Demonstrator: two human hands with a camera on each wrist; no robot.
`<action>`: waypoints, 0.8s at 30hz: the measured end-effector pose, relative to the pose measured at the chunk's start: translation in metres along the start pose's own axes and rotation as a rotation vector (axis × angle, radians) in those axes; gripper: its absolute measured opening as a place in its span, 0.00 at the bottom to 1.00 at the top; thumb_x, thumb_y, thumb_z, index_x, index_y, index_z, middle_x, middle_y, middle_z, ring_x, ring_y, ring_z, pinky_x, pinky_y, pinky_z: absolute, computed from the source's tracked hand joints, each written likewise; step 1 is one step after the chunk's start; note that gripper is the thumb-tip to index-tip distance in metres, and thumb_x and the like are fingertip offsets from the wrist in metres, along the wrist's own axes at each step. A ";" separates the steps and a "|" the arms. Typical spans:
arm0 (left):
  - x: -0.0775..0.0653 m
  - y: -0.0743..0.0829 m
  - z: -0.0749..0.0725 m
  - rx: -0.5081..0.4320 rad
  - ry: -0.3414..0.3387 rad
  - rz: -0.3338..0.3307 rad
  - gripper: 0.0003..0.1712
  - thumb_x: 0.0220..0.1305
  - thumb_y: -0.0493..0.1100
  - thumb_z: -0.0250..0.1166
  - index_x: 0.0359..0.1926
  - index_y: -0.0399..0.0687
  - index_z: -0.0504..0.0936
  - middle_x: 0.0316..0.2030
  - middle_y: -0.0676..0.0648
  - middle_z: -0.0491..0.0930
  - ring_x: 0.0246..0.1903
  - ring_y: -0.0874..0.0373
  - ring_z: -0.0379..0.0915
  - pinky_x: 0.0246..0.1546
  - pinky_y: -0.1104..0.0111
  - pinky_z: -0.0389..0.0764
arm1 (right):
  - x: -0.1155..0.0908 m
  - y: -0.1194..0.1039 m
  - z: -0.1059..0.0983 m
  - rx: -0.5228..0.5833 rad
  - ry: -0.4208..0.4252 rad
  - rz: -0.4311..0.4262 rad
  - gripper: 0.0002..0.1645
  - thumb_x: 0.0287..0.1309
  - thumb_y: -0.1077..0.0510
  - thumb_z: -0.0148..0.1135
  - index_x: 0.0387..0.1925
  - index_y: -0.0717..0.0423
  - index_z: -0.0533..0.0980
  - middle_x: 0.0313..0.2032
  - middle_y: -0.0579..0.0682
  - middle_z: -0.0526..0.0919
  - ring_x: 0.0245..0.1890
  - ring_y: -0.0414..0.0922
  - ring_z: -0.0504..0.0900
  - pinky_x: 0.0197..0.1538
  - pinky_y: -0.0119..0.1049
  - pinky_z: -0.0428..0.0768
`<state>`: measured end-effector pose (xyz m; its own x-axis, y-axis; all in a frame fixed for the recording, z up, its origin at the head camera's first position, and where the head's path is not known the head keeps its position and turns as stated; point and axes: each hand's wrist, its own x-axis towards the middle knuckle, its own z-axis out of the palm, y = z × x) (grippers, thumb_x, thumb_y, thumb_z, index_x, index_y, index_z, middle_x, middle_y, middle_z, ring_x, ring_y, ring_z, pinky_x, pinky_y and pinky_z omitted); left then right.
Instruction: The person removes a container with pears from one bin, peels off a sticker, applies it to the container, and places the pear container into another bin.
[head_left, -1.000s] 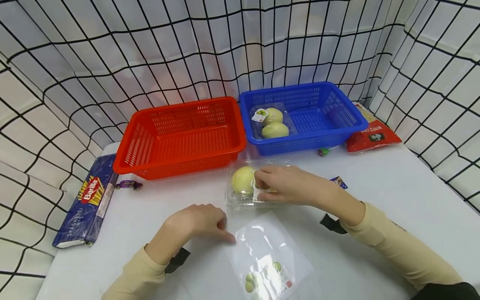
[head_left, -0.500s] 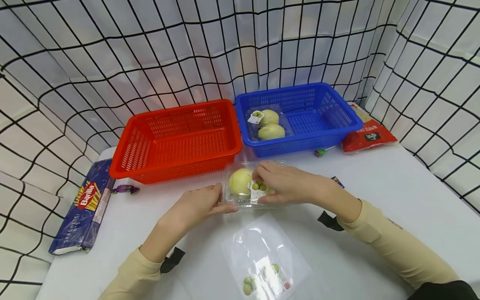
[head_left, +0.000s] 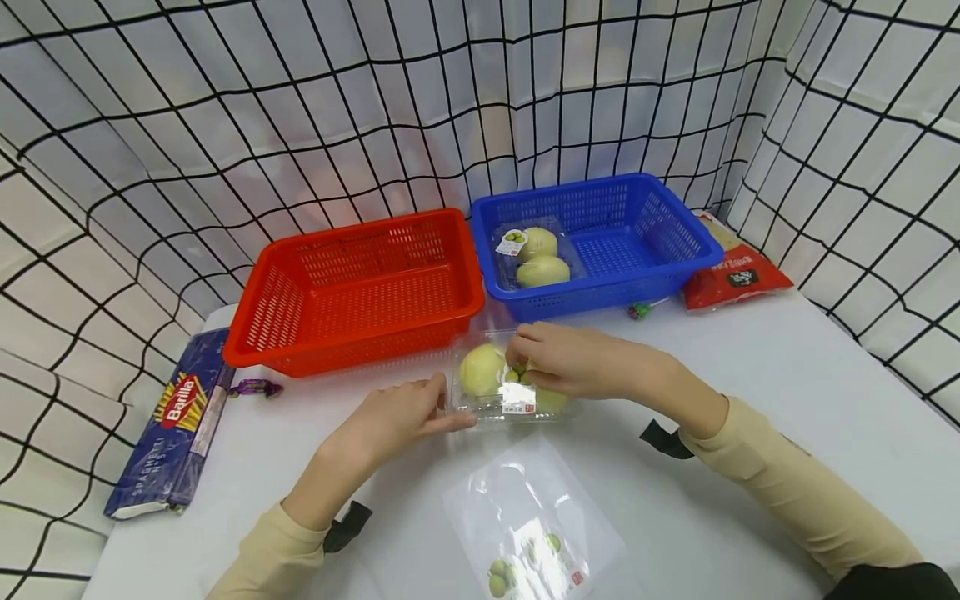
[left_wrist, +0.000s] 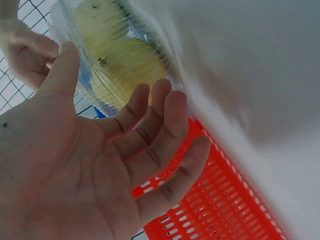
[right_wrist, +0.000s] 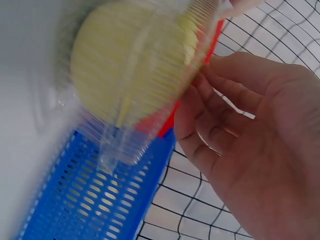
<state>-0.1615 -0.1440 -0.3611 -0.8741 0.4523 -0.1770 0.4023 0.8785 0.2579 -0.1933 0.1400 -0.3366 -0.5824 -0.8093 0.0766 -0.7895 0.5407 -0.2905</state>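
A clear plastic clamshell (head_left: 487, 408) with two pale yellow melons (head_left: 482, 370) lies before the baskets. My right hand (head_left: 573, 358) is over its lid, with bent fingers and thumb pinching the upper part of a sticker label (head_left: 519, 398); the label's lower part lies over the lid. In the right wrist view, thumb and fingertips meet close to the lid. My left hand (head_left: 401, 417) rests against the clamshell's left end, thumb stretched along the front edge. The left wrist view shows its fingers (left_wrist: 172, 107) loosely bent beside the clamshell.
A red basket (head_left: 367, 342) stands at the back. The blue basket (head_left: 615, 287) beside it holds another melon pack (head_left: 543, 271). A transparent label sheet (head_left: 525, 492) lies in front. A spaghetti box (head_left: 172, 425), a wrapped candy (head_left: 257, 387), a lollipop (head_left: 640, 310) and a red bag (head_left: 735, 279) are around.
My left hand has moved up from the label sheet to the clamshell's left end. The label in my right hand has come down over the lid, and the fingers have shifted to its top.
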 end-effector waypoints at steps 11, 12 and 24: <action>-0.001 0.004 -0.002 -0.038 -0.046 -0.032 0.30 0.67 0.73 0.58 0.41 0.51 0.72 0.27 0.53 0.75 0.27 0.58 0.73 0.30 0.64 0.73 | -0.007 0.007 -0.010 0.087 -0.087 0.117 0.27 0.72 0.48 0.61 0.66 0.52 0.72 0.57 0.49 0.77 0.57 0.44 0.77 0.63 0.41 0.82; -0.001 0.004 -0.001 -0.040 -0.049 -0.035 0.30 0.67 0.73 0.58 0.42 0.51 0.72 0.27 0.53 0.76 0.28 0.58 0.73 0.31 0.64 0.74 | -0.008 0.009 -0.013 0.112 -0.098 0.129 0.29 0.71 0.45 0.61 0.68 0.52 0.71 0.58 0.49 0.76 0.58 0.45 0.77 0.64 0.42 0.82; -0.003 0.004 -0.001 -0.046 -0.041 -0.025 0.31 0.66 0.72 0.59 0.41 0.50 0.71 0.25 0.52 0.74 0.26 0.58 0.72 0.30 0.63 0.72 | -0.011 0.017 -0.005 0.134 -0.212 0.220 0.69 0.49 0.30 0.75 0.82 0.40 0.45 0.83 0.60 0.41 0.83 0.62 0.39 0.80 0.69 0.47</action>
<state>-0.1576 -0.1418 -0.3588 -0.8715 0.4368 -0.2227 0.3663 0.8820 0.2964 -0.2007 0.1591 -0.3379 -0.6715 -0.7140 -0.1983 -0.6088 0.6842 -0.4016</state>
